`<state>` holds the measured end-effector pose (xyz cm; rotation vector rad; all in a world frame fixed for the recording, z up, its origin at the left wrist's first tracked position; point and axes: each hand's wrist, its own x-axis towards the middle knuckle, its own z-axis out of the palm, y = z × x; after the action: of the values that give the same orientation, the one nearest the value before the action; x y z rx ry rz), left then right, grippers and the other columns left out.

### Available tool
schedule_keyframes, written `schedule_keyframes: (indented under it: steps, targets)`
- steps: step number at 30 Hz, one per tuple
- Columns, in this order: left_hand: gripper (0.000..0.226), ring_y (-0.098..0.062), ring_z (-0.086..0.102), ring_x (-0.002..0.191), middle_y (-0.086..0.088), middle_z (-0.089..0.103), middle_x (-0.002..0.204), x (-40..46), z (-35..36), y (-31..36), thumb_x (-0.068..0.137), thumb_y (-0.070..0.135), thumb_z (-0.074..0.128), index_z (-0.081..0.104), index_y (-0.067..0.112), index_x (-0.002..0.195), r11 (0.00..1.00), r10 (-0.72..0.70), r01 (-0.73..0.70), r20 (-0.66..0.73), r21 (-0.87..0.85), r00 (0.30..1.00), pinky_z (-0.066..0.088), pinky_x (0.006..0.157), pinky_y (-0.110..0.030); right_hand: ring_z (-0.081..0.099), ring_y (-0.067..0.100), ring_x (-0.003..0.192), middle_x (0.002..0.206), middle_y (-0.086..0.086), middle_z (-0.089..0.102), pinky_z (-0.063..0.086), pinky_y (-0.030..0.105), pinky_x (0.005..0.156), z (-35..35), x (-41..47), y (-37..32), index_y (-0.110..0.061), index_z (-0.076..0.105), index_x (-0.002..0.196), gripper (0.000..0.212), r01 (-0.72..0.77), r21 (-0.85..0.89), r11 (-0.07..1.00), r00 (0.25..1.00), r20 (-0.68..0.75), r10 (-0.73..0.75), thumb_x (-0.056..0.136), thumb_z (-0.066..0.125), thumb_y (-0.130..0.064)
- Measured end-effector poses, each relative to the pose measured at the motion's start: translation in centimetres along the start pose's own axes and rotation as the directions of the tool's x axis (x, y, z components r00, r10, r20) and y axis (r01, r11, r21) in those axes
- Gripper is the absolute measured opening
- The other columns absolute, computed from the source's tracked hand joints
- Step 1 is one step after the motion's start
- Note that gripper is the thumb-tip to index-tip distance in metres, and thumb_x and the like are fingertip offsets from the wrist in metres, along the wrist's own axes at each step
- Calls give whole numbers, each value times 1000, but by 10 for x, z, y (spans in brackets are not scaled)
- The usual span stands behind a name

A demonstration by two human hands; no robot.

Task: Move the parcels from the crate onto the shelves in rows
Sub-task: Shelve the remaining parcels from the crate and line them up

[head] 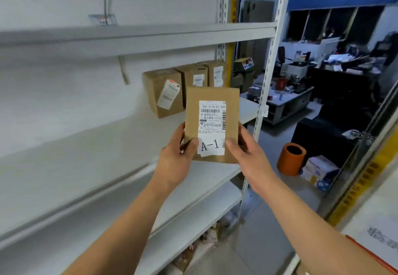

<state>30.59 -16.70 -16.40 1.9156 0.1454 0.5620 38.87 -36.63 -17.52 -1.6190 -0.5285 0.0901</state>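
Mid-frame: parcel (212, 124) (labelled A-1) pinched by left hand (175, 160) and right hand (247, 156) before shelf (86, 156).

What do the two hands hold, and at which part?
Both hands, left hand and right hand, hold one brown parcel at its lower corners, thumbs on the front beside the A-1 label.

A parcel storeroom: metal shelves (137, 37) holding labelled cardboard parcels (164, 91), with a cluttered office table (288, 100) beyond.

Both arms fwd; left grip (175, 158) & right grip (245, 154) pinching.
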Motion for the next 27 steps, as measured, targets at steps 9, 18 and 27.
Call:
schedule_keyframes:
  steps: [9,18,27]
  targets:
    - [58,-6,71,114,22,69,133,11,-109,-46,105,25,60,37,46,154,994,-41,67,-270,88,962,59,97,-34,60,-19,116,141,-36,56,46,18,99,122,80,-13,-56,34,157,68,48,-14,999,954,296,-42,103,68,-33]
    - [71,-9,67,120,21,69,129,67,-150,-114,95,12,70,42,49,149,963,-165,238,-419,128,893,61,96,-42,64,-15,112,148,-20,58,52,9,96,202,175,34,-45,37,160,75,80,-55,995,916,397,-51,100,70,-14]
    - [77,-14,69,118,16,65,128,141,-150,-147,96,6,69,34,41,155,930,-177,306,-478,206,860,53,89,-19,58,-26,108,139,-15,62,49,7,99,242,257,69,-28,43,159,75,121,-69,990,926,367,-88,96,69,1]
